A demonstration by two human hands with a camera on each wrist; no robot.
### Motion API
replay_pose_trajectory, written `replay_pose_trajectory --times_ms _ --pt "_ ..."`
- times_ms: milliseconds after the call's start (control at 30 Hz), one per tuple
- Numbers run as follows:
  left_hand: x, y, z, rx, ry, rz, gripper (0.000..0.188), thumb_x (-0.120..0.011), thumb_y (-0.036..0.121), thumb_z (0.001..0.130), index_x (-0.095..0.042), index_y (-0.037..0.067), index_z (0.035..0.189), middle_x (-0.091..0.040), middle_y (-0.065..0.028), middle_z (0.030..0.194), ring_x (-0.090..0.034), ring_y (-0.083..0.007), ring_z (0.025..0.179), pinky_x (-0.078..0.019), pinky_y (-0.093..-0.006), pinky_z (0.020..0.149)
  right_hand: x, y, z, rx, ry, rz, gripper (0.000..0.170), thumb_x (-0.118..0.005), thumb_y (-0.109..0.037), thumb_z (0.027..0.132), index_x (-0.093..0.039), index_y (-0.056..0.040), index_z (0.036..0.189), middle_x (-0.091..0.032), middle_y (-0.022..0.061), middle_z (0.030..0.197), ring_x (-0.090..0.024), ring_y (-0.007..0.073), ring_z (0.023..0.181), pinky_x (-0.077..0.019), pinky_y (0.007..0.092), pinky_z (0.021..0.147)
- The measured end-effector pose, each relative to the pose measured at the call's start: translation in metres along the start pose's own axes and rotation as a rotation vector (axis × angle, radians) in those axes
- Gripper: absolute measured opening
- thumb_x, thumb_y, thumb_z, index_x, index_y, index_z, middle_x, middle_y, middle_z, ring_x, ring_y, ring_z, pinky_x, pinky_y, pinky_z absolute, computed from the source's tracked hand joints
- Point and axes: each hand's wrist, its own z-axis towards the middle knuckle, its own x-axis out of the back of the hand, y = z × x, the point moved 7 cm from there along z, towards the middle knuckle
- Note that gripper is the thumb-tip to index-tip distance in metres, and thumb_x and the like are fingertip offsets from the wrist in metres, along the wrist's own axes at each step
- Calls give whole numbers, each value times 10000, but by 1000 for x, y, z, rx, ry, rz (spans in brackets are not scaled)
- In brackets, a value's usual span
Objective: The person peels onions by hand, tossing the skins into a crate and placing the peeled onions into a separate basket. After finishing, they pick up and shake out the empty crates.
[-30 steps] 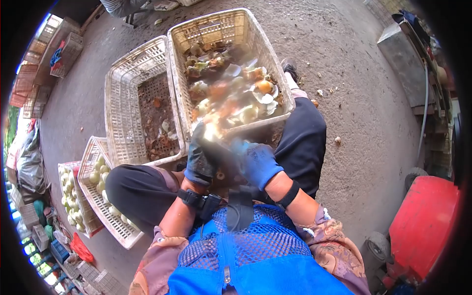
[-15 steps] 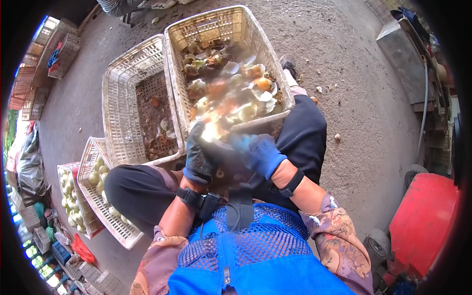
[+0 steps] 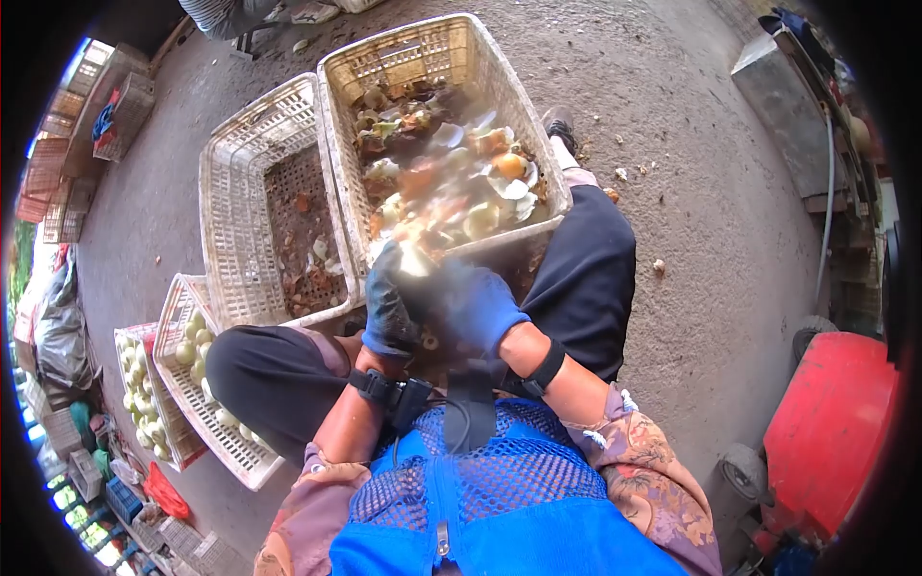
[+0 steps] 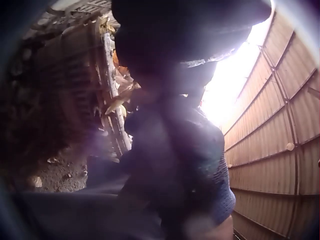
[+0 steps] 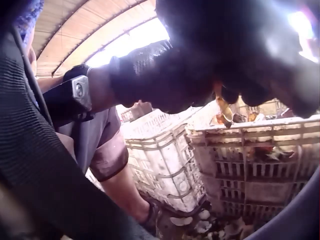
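In the head view, the left hand (image 3: 389, 312), in a dark grey and blue glove, grips a bright, pale onion (image 3: 415, 260) at the near rim of the fuller crate (image 3: 534, 230). Close beside it is the blue-gloved right hand (image 3: 485, 309); blur hides its fingers and anything in them. Peels (image 3: 480, 221) and onion pieces lie in that crate. The right wrist view shows a strip of peel (image 5: 224, 111) hanging below the dark gloves, the left hand (image 5: 145, 80) among them. In the left wrist view, the left glove (image 4: 175, 165) is dark and backlit.
A second crate (image 3: 230, 230) with scraps adjoins the fuller one. Two crates of pale onions (image 3: 143, 389) stand at the left, by the bent knee (image 3: 269, 374). A red metal object (image 3: 831, 432) is at the right; scraps (image 3: 659, 266) dot the concrete floor.
The right hand moved a little outward to the right, then came back left, closer to the left hand. The left hand has stayed nearly in place with the onion.
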Motion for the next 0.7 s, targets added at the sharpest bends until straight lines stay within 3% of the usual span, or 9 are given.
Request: replay_pose_trajectory --times_ms 100,267,300,467,533,567,600,667,700 --pt "-5 -2 1 179 -101 -109 482 -605 459 946 -584 78 1240 -673 -85 1019 -657 -243 819 -547 -374 717 7 5 -1 39 27 48 190 -601 -173 880 -582 -75 1042 -693 189 864 -680 392 797 -521 495 682" --pt "1 -4 -2 184 -95 -38 507 -633 470 926 -588 71 1236 -690 -93 974 -663 -250 739 -555 -381 709 26 5 3 187 -39 -173 215 -608 -161 857 -593 -125 1069 -705 142 880 -698 342 763 -540 460 637" --pt "0 -4 -4 160 -61 -18 503 -634 466 927 -591 70 1234 -691 -90 976 -665 -243 749 -556 -376 710 20 9 6 114 -42 -326 210 -607 -158 848 -597 -125 1055 -716 111 854 -713 311 763 -546 431 615" --pt "-9 -4 -11 147 -42 -10 481 -632 454 932 -601 80 1233 -689 -73 1017 -673 -220 836 -559 -358 742 -6 21 29 -46 58 -483 193 -586 -160 875 -615 -109 1058 -716 103 791 -719 309 762 -548 423 625" --pt "-14 3 -16 48 2 35 467 -632 441 931 -597 97 1245 -679 -61 1082 -663 -205 937 -552 -338 777 2 32 41 -96 161 -95 200 -577 -162 876 -618 -94 1059 -704 143 801 -706 336 760 -547 435 653" --pt "-25 7 -19 65 -120 29 480 -616 462 927 -592 115 1258 -669 -64 1146 -647 -210 991 -542 -332 803 7 47 36 -183 230 175 234 -569 -177 872 -617 -73 1075 -678 199 829 -688 375 777 -545 460 690" --pt "-23 8 -20 64 -118 26 480 -616 462 927 -592 115 1258 -669 -64 1146 -647 -210 991 -542 -332 803 8 59 31 -181 227 173 234 -569 -177 872 -617 -73 1075 -678 199 829 -688 375 777 -545 460 690" --pt "-17 11 -18 143 -86 -26 513 -592 485 924 -583 117 1281 -667 -84 1174 -644 -228 997 -542 -356 791 27 50 22 291 419 163 214 -547 -173 894 -617 -81 1074 -666 183 874 -656 359 751 -534 450 662" --pt "-19 17 -19 121 -88 -33 547 -569 501 924 -576 102 1298 -667 -111 1182 -644 -247 1020 -545 -388 800 36 52 22 7 354 164 193 -517 -126 916 -622 -103 1076 -655 100 880 -616 311 699 -511 405 604"
